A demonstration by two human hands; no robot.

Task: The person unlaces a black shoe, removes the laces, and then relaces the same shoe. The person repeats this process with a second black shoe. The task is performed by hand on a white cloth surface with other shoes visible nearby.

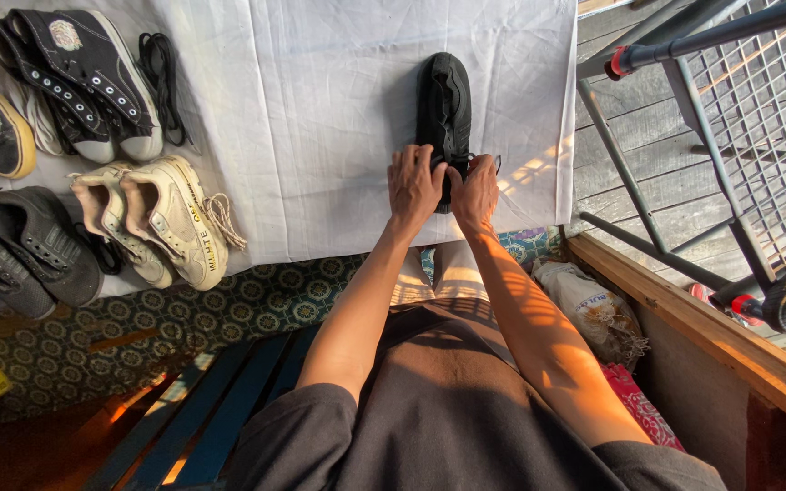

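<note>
Hands at the near end of a black shoe (443, 109) on the white cloth (320, 118): we see its long axis pointing straight away, our left hand (414, 186) and right hand (474, 194) equally near, fingers pinching its black lace (487, 163).

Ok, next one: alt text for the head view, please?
Both hands, left hand and right hand, grip the near end of a black lace-up shoe lying on a white cloth sheet. Several other pairs of shoes sit along the sheet's left edge.
</note>
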